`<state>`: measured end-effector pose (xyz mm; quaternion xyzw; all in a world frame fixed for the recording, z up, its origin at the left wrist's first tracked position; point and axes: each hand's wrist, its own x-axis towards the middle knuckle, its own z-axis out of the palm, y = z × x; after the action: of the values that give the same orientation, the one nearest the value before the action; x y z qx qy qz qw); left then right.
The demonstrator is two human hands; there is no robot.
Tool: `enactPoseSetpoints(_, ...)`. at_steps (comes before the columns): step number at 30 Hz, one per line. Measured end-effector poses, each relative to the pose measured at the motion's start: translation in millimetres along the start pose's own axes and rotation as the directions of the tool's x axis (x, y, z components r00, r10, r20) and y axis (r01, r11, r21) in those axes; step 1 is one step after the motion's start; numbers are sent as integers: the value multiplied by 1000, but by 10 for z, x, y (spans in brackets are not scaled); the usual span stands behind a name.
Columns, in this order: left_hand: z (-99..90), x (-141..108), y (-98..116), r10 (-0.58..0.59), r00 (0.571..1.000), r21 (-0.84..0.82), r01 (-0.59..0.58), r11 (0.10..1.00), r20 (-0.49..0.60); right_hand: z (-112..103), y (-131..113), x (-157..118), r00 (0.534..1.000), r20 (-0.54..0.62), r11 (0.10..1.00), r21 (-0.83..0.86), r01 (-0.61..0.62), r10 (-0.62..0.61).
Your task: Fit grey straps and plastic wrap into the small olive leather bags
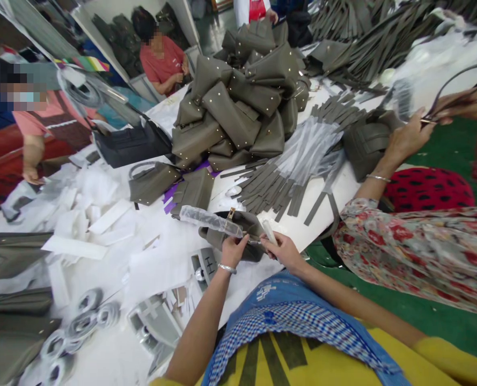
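Observation:
In front of me on the white table sits a dark olive handbag [214, 236] with a gold clasp [231, 213] on its upper edge. My left hand [234, 251] is closed at the bag's near rim, thumb and fingers pinched on the end of a strap or handle wrapped in clear plastic [210, 221]. My right hand [280, 249] is closed too, its fingers at the same rim beside a small white strip [269, 231]. What lies between the right fingertips is too small to make out.
A heap of olive handbags [238, 102] rises mid-table. Plastic-wrapped straps [290, 171] lie to its right. White paper [101, 214] and wrapped rolls [85, 321] cover the left side. A co-worker's hands [411, 134] hold a handle close at right; other people stand across the table.

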<state>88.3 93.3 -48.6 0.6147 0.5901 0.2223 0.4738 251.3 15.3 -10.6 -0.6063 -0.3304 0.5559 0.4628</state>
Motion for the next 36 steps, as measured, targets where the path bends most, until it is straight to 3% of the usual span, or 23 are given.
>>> enactPoseSetpoints(5,-27,-60,102,-20,1000,64,21,998,-3,64,35,16,982,-56,925,-350,149,-179)
enactPoseSetpoints(16,33,-95,138,-53,996,97,60,994,-73,160,149,23,968,57,814,-531,235,-243)
enactPoseSetpoints(20,91,-103,85,-107,986,109,121,987,-126,226,154,33,966,79,814,-524,251,-247)
enactPoseSetpoints(27,135,-97,24,-52,985,-23,49,999,-164,328,167,150,985,-94,894,-440,87,-142)
enactPoseSetpoints(33,125,-38,-90,-34,992,-77,24,997,-124,367,214,181,977,43,849,-487,203,-209)
enactPoseSetpoints(36,96,31,-125,-46,995,-158,32,987,-91,323,212,237,999,-7,959,-279,41,-45)
